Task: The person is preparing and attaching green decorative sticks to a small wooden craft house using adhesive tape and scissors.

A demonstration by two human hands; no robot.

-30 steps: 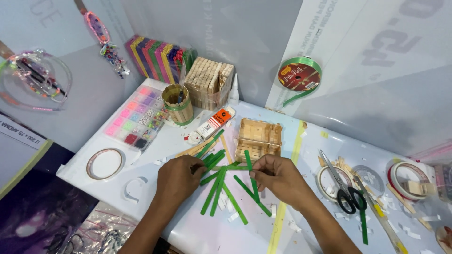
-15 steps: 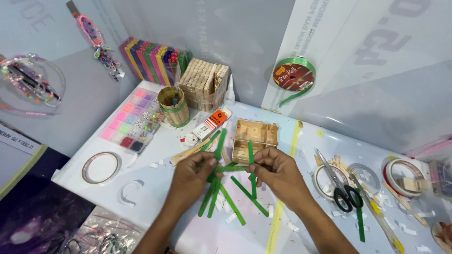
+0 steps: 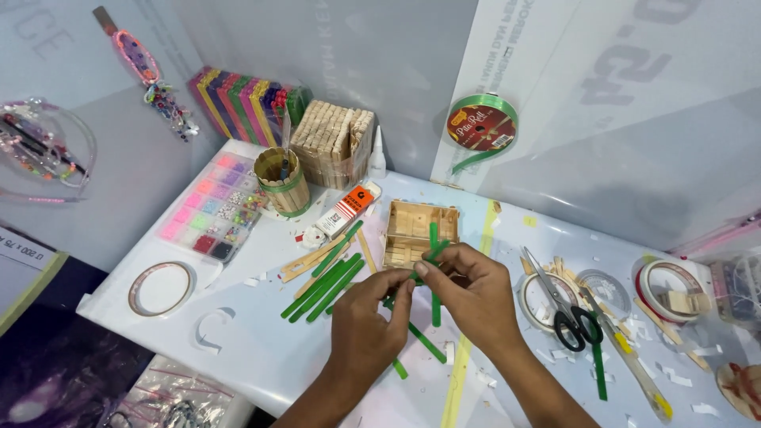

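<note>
My left hand [image 3: 365, 329] and my right hand [image 3: 469, 295] meet above the white table [image 3: 261, 357], both pinching crossed green craft sticks [image 3: 434, 273]. One stick stands nearly upright between my fingers, another lies across it. Several loose green sticks [image 3: 325, 285] lie on the table just left of my hands. A small open box of plain wooden sticks [image 3: 418, 226] sits right behind my fingertips. One more green stick [image 3: 424, 342] lies under my hands.
A glue tube [image 3: 342, 214], a stick-clad cup [image 3: 284, 184], a bead organiser [image 3: 210, 208] and a wooden stick block [image 3: 331, 143] stand at the back left. Scissors [image 3: 564, 311], tape rolls [image 3: 666, 289] and a green ribbon spool [image 3: 479, 127] are on the right. A tape roll [image 3: 161, 288] lies left.
My hands have lifted the green sticks off the pile and brought them together upright, closer to the wooden box. The view has shifted slightly.
</note>
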